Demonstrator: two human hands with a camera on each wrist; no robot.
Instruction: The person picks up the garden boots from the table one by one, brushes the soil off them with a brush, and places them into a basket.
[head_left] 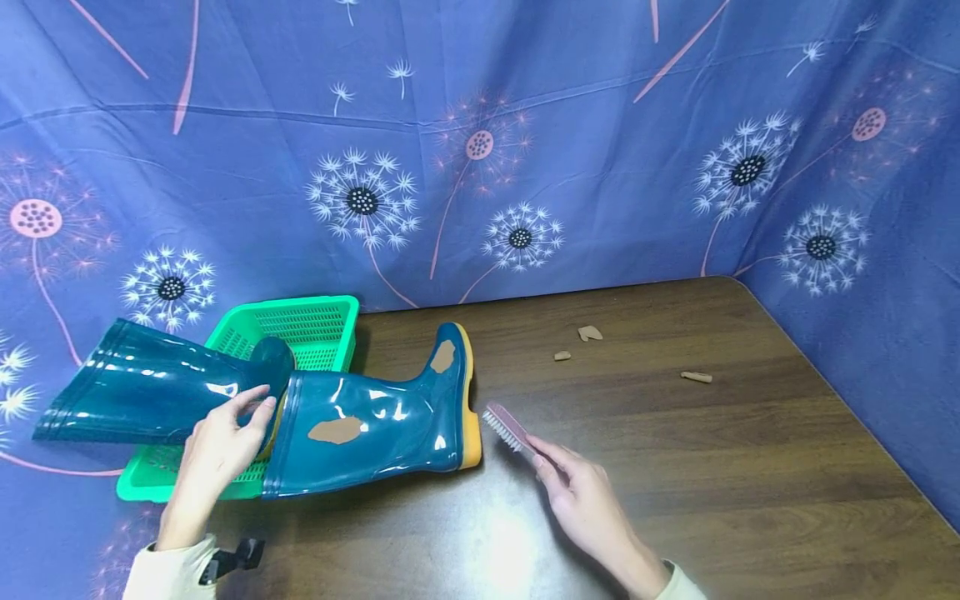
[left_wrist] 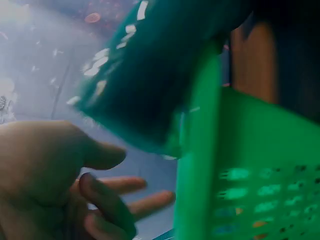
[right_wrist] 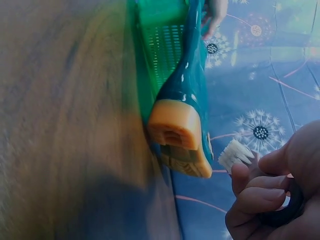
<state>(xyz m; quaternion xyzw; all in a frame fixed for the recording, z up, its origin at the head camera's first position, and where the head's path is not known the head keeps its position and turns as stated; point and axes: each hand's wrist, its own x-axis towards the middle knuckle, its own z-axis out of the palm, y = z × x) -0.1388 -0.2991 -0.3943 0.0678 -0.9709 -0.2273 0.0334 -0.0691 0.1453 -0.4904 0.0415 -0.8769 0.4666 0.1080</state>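
In the head view, my right hand [head_left: 588, 500] grips the handle of a scrub brush [head_left: 506, 423] with a pinkish back and white bristles. The bristles are just right of the yellow heel of a teal rubber boot [head_left: 408, 429]. That boot lies on its side, its shaft over the basket's edge, with brown patches [head_left: 336, 430] on shaft and foot. Loosely bent and holding nothing, my left hand [head_left: 217, 450] hovers over a second teal boot [head_left: 165, 392], which rests across the green basket [head_left: 348, 333]. The left wrist view shows the left fingers [left_wrist: 120, 185] beside the basket wall.
Small tan pieces lie on the wooden table: a flat scrap [head_left: 590, 333], a small lump [head_left: 562, 356] and a short stick-shaped bit [head_left: 696, 377]. A blue dandelion-print cloth [head_left: 600, 167] hangs behind the table and along its right side.
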